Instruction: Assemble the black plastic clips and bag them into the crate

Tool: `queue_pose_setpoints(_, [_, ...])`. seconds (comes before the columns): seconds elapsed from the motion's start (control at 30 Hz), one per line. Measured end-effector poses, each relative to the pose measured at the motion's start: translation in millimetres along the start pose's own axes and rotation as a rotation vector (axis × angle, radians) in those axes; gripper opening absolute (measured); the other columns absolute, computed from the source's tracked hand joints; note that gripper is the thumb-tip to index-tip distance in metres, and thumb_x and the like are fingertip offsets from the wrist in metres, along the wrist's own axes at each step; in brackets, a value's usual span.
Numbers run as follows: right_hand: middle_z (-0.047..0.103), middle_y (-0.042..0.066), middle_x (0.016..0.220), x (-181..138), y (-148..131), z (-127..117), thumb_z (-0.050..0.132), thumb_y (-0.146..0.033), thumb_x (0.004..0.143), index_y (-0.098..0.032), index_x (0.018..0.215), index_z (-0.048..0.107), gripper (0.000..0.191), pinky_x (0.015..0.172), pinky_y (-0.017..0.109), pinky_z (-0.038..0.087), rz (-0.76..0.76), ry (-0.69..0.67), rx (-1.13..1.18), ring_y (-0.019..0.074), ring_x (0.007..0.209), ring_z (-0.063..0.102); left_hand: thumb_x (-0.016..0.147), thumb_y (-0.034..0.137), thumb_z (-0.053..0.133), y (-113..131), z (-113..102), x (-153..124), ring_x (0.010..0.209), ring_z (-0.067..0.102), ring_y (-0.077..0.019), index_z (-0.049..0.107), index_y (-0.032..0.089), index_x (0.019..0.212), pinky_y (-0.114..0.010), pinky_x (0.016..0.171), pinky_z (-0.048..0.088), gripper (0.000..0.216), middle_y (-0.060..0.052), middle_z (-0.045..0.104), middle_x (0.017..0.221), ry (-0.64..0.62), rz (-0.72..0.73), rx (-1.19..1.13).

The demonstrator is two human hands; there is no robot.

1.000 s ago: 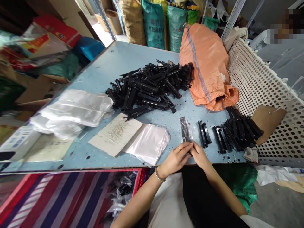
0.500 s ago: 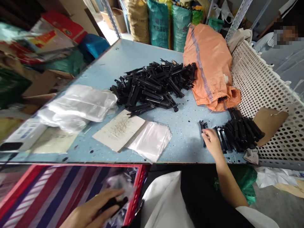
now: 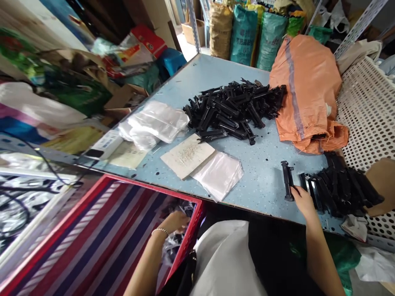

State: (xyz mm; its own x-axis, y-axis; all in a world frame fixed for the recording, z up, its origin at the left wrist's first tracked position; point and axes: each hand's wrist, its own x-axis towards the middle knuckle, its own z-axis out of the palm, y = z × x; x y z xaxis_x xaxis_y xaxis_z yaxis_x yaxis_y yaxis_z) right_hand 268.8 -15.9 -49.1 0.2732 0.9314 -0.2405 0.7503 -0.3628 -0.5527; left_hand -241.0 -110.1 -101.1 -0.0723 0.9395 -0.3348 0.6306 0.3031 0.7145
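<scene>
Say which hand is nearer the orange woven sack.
Right. The right hand is in front of the orange woven sack; the left hand is farther left, at the red crate.

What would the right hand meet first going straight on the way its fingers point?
The black part, possibly two together, which the right hand seems to touch. Beyond, the line appears to cross tabletop toward the black pile; depth is unclear.

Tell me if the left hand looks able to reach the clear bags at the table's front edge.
Probably yes. The left hand is down in the red crate and must clear its rim, but the clear bags look largely uncovered.
</scene>
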Motion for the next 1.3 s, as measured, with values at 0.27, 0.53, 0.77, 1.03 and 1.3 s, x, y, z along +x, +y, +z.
queue_pose_setpoints(0.27, [0.066, 0.005, 0.075, -20.9, -76.0, 59.4, 0.077, -0.075, 0.063, -0.017, 0.091, 0.074, 0.065, 0.058, 0.029, 0.044, 0.015, -0.206, 0.728, 0.0174, 0.067, 0.054, 0.089, 0.022, 0.065, 141.1, 49.4, 67.9, 0.105, 0.067, -0.0292, 0.072, 0.016, 0.085, -0.042, 0.095, 0.055, 0.010, -0.017, 0.071, 0.112, 0.237, 0.304, 0.031])
queue_pose_setpoints(0.53, [0.063, 0.002, 0.071, -30.8, -89.7, 63.0, 0.082, -0.059, 0.069, -0.020, 0.081, 0.073, 0.042, 0.060, 0.030, 0.044, 0.082, -0.411, 0.989, 0.0165, 0.065, 0.053, 0.079, 0.025, 0.070, 114.8, 44.6, 123.9, 0.063, 0.060, -0.0153, 0.060, 0.018, 0.067, -0.027, 0.061, 0.048, 0.016, -0.001, 0.064, 0.067, 0.200, 0.166, -0.127])
queue_pose_setpoints(0.77, [0.072, 0.008, 0.087, -26.6, -121.5, 89.0, 0.078, -0.034, 0.079, -0.017, 0.092, 0.073, 0.022, 0.056, 0.025, 0.048, 0.238, -0.794, 1.352, 0.0165, 0.073, 0.062, 0.081, 0.011, 0.054, 102.9, 43.5, 125.7, 0.081, 0.072, -0.0181, 0.067, 0.017, 0.082, -0.030, 0.075, 0.059, 0.014, -0.006, 0.076, 0.086, 0.216, 0.215, -0.240])
queue_pose_setpoints(1.03, [0.053, -0.002, 0.069, -27.1, -127.2, 138.5, 0.056, -0.026, 0.096, -0.010, 0.104, 0.066, 0.021, 0.038, 0.010, 0.033, 0.396, -1.402, 1.375, 0.0050, 0.050, 0.038, 0.086, 0.002, 0.046, 97.5, 36.2, 117.7, 0.133, 0.061, -0.0258, 0.061, 0.015, 0.138, -0.043, 0.109, 0.055, 0.056, -0.018, 0.058, 0.145, 0.337, 0.569, -0.061])
queue_pose_setpoints(1.3, [0.048, -0.005, 0.056, -27.4, -149.0, 160.9, 0.066, -0.034, 0.083, -0.021, 0.069, 0.058, 0.021, 0.045, 0.023, 0.034, -0.014, -0.709, 1.007, 0.0104, 0.049, 0.038, 0.095, -0.002, 0.037, 134.8, 58.2, 36.6, 0.142, 0.053, -0.0218, 0.030, 0.023, 0.162, -0.038, 0.114, 0.053, 0.072, -0.017, 0.051, 0.153, 0.143, 1.020, -0.065])
